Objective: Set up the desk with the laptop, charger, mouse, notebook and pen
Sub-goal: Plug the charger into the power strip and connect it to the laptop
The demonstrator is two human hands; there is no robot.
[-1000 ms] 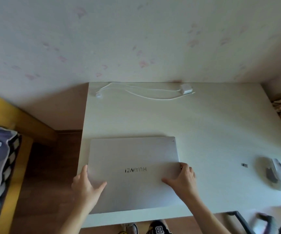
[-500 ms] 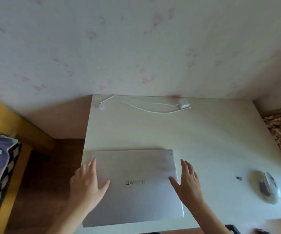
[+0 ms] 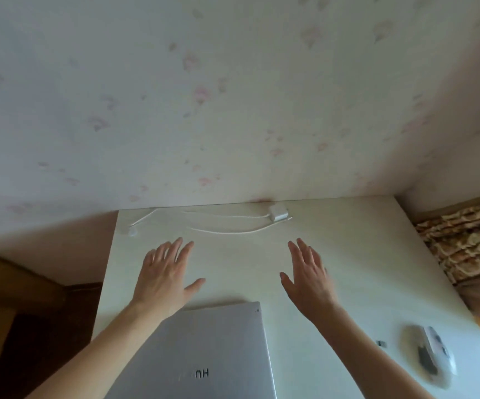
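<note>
Both hands have left the lid of the flat silver closed laptop [image 3: 204,352] and moved toward the far side of the white table [image 3: 362,254], and the view has tipped upward since a second ago. The left hand [image 3: 167,279] and the right hand [image 3: 309,279] are both spread flat, fingers extended, palms down and holding nothing; whether they touch the table surface or hover just over it cannot be told. They sit between the laptop and the small white square charger block [image 3: 278,211], whose thin white cable [image 3: 227,230] loops along the far edge toward the left corner.

The laptop lies at the near edge, lid shut, its near part cut off by the frame. On the right, a white and grey computer mouse [image 3: 434,358] rests near the table's right edge, with a tiny dark receiver-like piece [image 3: 380,343] just to its left. No notebook or pen is in view.

The likely next reach is for the charger. The risks, as I judge them:
- The loose cable could snag or drag its far-left end off the table if the block is pulled quickly.
- A forearm sweeping back could nudge the laptop further over the near edge.
- The tiny dark piece could be brushed away unnoticed.
</note>
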